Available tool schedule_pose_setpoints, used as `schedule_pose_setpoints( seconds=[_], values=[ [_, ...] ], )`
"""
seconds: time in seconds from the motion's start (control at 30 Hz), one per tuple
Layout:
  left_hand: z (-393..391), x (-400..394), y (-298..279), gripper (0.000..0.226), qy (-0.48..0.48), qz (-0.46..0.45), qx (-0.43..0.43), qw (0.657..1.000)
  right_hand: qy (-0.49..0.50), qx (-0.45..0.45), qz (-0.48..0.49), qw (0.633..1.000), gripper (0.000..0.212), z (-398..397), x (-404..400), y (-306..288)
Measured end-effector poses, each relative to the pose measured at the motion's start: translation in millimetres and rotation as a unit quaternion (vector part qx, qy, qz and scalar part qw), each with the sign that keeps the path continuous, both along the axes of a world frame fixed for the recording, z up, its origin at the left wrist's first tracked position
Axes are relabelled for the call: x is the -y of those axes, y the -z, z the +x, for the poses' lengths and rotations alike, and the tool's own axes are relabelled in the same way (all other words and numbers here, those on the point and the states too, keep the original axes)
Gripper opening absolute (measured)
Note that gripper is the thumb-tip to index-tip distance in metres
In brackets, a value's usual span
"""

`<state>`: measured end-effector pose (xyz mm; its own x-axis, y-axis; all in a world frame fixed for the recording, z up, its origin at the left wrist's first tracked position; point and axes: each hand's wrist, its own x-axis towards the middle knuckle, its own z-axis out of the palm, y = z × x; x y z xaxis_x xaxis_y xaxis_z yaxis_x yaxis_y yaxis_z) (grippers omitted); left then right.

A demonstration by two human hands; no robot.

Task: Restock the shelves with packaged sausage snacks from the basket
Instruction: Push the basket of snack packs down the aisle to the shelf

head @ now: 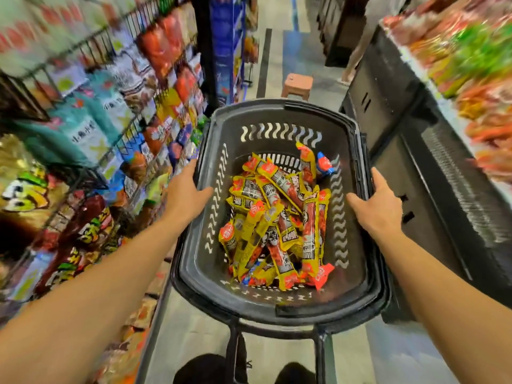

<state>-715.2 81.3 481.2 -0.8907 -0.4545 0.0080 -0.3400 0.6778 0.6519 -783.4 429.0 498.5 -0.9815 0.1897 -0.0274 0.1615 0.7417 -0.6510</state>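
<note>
Head view, looking down a narrow shop aisle at a dark plastic basket [277,306] held between two bare forearms. Left hand [185,192] grips the basket's left rim, thumb hooked over the inner wall and fingers curled over the outer side. Right hand [378,205] holds the right rim the same way, thumb inside and fingers wrapped over the edge.

Inside the basket lies a loose heap of packaged sausage snacks [279,223]: long, thin sticks in yellow wrappers with red-orange ends and black-and-white printed panels. The lettering on them looks like Chinese characters but is too small and blurred to read. One blue-tipped packet [324,163] rests near the far right corner, apart from the heap's centre.

To the left, wire shelves [116,112] hold hanging bags of snacks in red, teal, white and yellow; some white bags carry Chinese characters, blurred beyond reading. To the right, a dark display counter [410,151] carries piles of orange, red and green packets, also blurred. A pink stool [297,84] stands on the floor beyond the basket. Dark shoes [210,368] show at the bottom edge.
</note>
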Motion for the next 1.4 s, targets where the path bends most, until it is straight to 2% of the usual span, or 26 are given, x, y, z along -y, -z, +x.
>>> schedule_pose_setpoints(
  seconds=[0.2, 0.4, 0.67, 0.77, 0.9, 1.03, 1.17, 1.4],
  values=[
    [-114, 17, -5, 0.08, -0.002, -0.006, 0.007, 1.0, 0.0, -0.008, 0.006, 1.0, 0.077, -110, 15, -4],
    [-270, 23, -2, 0.081, -0.015, -0.029, 0.017, 0.999, -0.024, 0.0, 0.0, 1.0, 0.066, -268, 26, 0],
    [-450, 33, -22, 0.078, -0.047, 0.002, -0.008, 0.999, -0.071, 0.0, 0.0, 0.997, 0.062, -473, 51, -27],
    [-517, 51, -20, 0.078, -0.059, -0.001, -0.012, 0.998, -0.082, 0.006, -0.002, 0.997, 0.061, -548, 65, -24],
    [-611, 87, -2, 0.079, -0.065, -0.004, 0.0, 0.998, -0.072, 0.02, -0.001, 0.997, 0.074, -646, 97, -7],
    [-719, 137, 11, 0.079, -0.062, 0.015, 0.01, 0.998, -0.075, 0.018, 0.006, 0.997, 0.067, -748, 146, -1],
    [-817, 175, 4, 0.078, -0.062, 0.014, 0.016, 0.998, -0.057, 0.029, 0.002, 0.998, 0.073, -842, 180, 2],
    [-979, 206, -13, 0.077, -0.053, -0.015, 0.015, 0.998, -0.046, 0.017, -0.004, 0.999, 0.067, -992, 212, 0]
  ],
)
